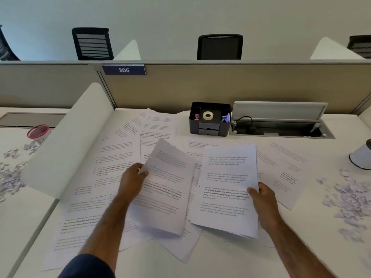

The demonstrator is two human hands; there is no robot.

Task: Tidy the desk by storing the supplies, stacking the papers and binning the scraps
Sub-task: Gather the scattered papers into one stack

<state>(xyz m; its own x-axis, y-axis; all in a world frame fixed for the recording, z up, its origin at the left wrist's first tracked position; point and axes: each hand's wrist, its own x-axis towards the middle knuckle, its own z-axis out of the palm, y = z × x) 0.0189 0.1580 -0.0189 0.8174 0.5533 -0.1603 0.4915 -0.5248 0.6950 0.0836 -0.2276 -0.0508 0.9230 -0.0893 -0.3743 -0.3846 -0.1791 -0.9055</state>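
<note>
Printed sheets lie scattered and overlapping across the white desk. My left hand grips one printed sheet by its left edge and holds it tilted above the pile. My right hand pinches a thin stack of papers at its right edge, lifted off the desk. A black organizer at the back holds a tape roll, a pink item and blue clips. Paper scraps are heaped on the right of the desk.
More paper scraps lie on the neighbouring desk at left, beyond a white curved divider. A pink-rimmed container stands there. A white cup sits at far right. An open cable tray runs along the beige partition.
</note>
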